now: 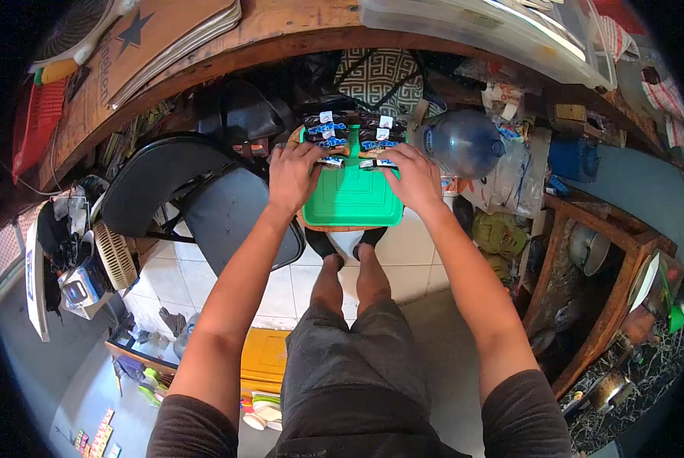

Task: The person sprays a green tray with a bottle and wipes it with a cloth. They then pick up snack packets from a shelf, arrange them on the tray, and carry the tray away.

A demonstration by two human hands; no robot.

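A green tray (352,200) rests on a round wooden seat in front of the person's feet. Small dark packets with blue and white labels stand in two columns across its far half, a left column (331,133) and a right column (381,134). My left hand (291,174) has its fingers closed on the nearest packet of the left column. On the other side, my right hand (416,177) grips the nearest packet of the right column (375,163). The undersides of the packets and my thumbs' exact contact are partly hidden.
A black folding chair (235,210) stands left of the tray. To the right lies a large blue water bottle (464,143). A wooden table edge (296,47) spans the far side, bearing a clear plastic bin (502,38). A wooden frame (597,221) stands at right.
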